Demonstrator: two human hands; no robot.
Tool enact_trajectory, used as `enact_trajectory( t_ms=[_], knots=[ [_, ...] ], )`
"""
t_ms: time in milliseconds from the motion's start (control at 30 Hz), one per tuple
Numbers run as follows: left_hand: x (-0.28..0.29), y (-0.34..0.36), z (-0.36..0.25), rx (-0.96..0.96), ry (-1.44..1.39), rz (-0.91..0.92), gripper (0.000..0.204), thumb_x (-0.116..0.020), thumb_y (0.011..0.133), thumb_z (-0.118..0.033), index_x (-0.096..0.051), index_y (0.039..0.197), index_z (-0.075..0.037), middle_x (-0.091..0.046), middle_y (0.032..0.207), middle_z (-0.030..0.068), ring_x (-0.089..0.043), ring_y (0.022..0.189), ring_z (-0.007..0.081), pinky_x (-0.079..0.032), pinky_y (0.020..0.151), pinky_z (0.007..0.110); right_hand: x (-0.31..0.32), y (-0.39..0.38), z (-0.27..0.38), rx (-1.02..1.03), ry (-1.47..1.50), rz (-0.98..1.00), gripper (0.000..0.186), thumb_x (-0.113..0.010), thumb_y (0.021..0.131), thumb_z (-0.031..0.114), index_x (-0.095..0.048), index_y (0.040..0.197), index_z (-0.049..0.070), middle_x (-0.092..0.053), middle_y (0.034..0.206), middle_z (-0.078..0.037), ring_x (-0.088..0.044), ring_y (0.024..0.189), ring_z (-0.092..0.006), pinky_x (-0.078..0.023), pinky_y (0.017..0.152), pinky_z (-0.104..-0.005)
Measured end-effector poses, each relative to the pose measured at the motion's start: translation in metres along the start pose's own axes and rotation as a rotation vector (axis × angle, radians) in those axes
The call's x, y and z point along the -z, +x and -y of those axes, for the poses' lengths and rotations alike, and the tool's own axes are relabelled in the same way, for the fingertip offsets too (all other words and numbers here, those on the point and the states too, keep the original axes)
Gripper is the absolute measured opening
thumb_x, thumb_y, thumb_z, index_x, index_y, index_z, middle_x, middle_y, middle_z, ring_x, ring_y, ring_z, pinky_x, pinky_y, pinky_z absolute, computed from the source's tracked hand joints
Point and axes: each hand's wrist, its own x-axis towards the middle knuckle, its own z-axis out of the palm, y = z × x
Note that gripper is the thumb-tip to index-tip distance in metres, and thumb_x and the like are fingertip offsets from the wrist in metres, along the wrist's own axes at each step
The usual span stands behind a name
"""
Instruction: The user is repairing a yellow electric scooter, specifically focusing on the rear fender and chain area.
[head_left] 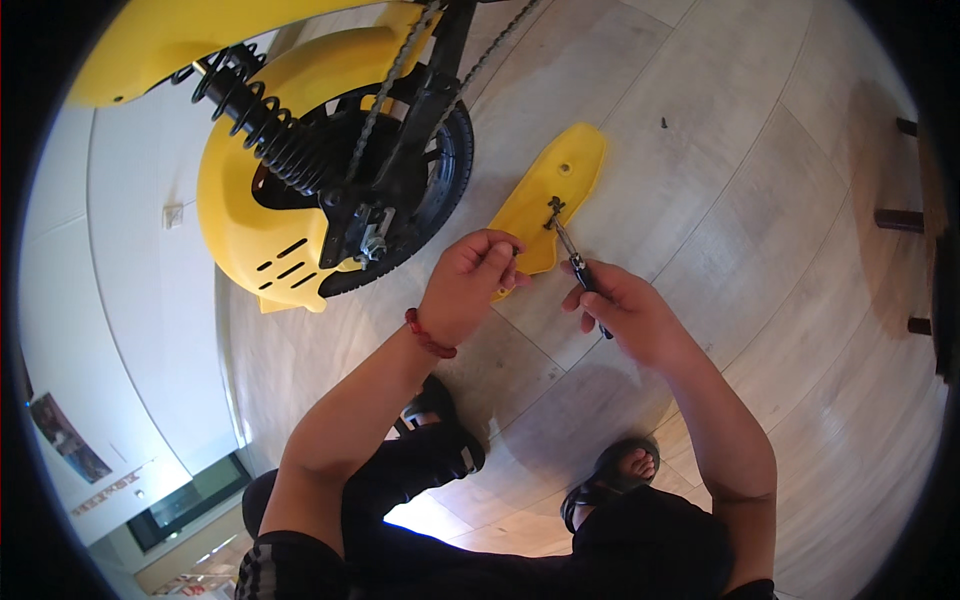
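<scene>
A slim hand tool (569, 243) with a black handle and a narrow metal front end is gripped in my right hand (632, 308); it looks like a screwdriver. Its tip points at several small dark screws (556, 205) lying on a long yellow plastic cover (575, 155) on the floor. Over the near end of that cover is my left hand (462, 283), with thumb and forefinger pinched together. A small dark piece shows at those fingertips, too small to name. My left wrist wears a red beaded bracelet (430, 336).
To the left stands a yellow two-wheeler with a rear tire (455, 165), a black coil shock absorber (262, 125), a chain (378, 105) and a yellow fender (225, 185). A single screw (663, 123) lies on the wooden floor (740, 240). Dark furniture legs (900, 220) are at right.
</scene>
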Motion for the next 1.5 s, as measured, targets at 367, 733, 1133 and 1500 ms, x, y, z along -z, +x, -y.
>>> enact_trajectory(
  t_ms=[367,733,1133,1500],
  knots=[
    [-0.018,0.010,-0.033,-0.120,-0.129,0.058,0.015,-0.046,0.088,-0.005,-0.055,0.099,-0.002,-0.054,0.076,0.0035,-0.052,0.068,0.0096,-0.047,0.084,0.034,0.018,-0.022,0.025,0.038,-0.120,-0.188,0.029,-0.044,0.088,0.007,-0.046,0.116,0.000,-0.050,0.075,-0.001,-0.043,0.065,-0.0075,-0.038,0.060,-0.0203],
    [-0.022,0.029,-0.043,-0.185,-0.368,0.234,0.018,-0.048,0.090,-0.015,-0.055,0.100,-0.002,-0.058,0.080,0.0029,-0.056,0.068,0.0099,-0.047,0.084,0.037,0.020,-0.038,0.043,0.248,-0.061,-0.378,0.022,-0.055,0.084,0.006,-0.054,0.105,0.001,-0.053,0.070,0.001,-0.045,0.059,-0.0046,-0.038,0.055,-0.0189],
    [-0.029,0.037,-0.048,-0.194,-0.432,0.316,0.018,-0.046,0.090,-0.016,-0.054,0.102,-0.004,-0.060,0.087,0.0062,-0.061,0.076,0.0148,-0.046,0.086,0.039,0.014,-0.045,0.044,0.314,0.026,-0.423,0.019,-0.059,0.081,0.005,-0.057,0.099,0.000,-0.052,0.068,0.004,-0.040,0.056,0.0006,-0.032,0.050,-0.0143],
    [-0.034,0.038,-0.044,-0.197,-0.359,0.384,0.018,-0.046,0.091,-0.020,-0.053,0.098,-0.005,-0.058,0.088,0.0047,-0.058,0.074,0.0119,-0.048,0.084,0.035,0.009,-0.045,0.043,0.316,0.017,-0.376,0.018,-0.056,0.082,0.003,-0.056,0.099,-0.001,-0.051,0.067,0.004,-0.040,0.056,0.0006,-0.032,0.049,-0.0143]
  ],
)
